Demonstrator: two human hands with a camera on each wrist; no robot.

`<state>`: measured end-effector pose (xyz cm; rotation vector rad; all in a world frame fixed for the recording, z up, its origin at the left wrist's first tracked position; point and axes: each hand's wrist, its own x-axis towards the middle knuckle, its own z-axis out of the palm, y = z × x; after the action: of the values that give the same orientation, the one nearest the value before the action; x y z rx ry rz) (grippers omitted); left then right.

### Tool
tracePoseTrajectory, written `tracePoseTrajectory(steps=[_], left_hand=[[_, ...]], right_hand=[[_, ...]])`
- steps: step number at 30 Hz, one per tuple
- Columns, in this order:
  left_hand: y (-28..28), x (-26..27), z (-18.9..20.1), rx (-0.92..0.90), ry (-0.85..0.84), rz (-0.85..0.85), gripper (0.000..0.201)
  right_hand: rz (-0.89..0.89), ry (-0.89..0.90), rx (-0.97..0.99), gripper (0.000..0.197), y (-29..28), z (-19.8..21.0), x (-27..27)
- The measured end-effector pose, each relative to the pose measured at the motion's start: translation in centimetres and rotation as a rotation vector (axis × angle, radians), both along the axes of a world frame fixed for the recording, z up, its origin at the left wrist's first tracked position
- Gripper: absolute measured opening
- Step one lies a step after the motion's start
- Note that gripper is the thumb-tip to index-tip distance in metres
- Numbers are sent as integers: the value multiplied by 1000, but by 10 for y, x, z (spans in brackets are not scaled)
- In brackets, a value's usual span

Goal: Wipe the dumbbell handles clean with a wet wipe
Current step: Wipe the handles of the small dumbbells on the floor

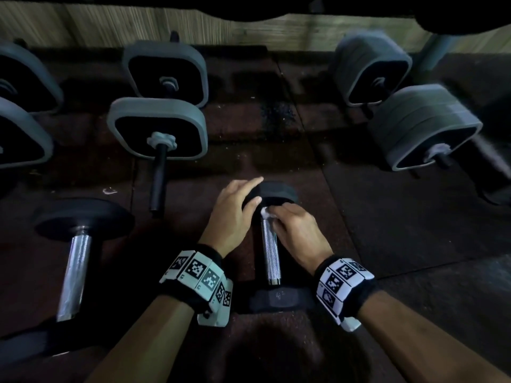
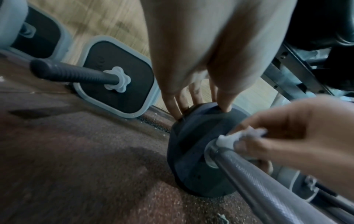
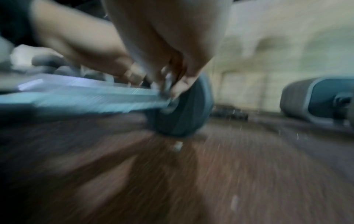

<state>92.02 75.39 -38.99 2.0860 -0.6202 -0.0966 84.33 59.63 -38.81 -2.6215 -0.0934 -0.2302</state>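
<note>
While my left hand [image 1: 235,208] is resting on the far rubber head [image 1: 272,193] of the hex dumbbell [image 1: 272,244], fingers laid straight over its top and thumb against its near face, my right hand [image 1: 297,230] is pinching a white wet wipe [image 1: 266,212] around the knurled chrome handle [image 1: 271,255]. I am seeing the wipe pressed to the handle's far end, just beside the collar where it meets the head; the left wrist view shows it bunched under my right fingertips [image 2: 247,145]. The dumbbell is lying on the dark rubber floor [image 1: 387,230], its handle running away from me and its near head [image 1: 279,298] sitting between my wrists. A second chrome-handled dumbbell [image 1: 74,261] is lying to my left, well apart. Grey square-plated adjustable dumbbells [image 1: 157,128] are standing farther back, near the wooden wall [image 1: 138,23]. The right wrist view is too blurred for me to read much.
</note>
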Motion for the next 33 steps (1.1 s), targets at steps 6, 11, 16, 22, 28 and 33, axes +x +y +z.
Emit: tracePoseTrajectory(steps=[6,11,16,22,28,33], left_hand=[[2,0,-1,-14,3,-16,43],[0,-1,-4,-46,11,6,42],[1,-3,-5,-49,16,6,43],[-1,-2,-9,-42,3,17,43],[-2,-3,-11,-63,-16,33,43],[-2,-4,-11,-76,-18,30,43]], right_hand=[[-1,15,8,10,-2,2,4],[-77,25,153,21,0,-7,-13],[-386,290,445,10,-12,-11,-8],[-359,447,786,21,-8,-21,-5],[-348,338,851,17,-5,-13,-6],[-274,143,671,17,-2,-4,-12]])
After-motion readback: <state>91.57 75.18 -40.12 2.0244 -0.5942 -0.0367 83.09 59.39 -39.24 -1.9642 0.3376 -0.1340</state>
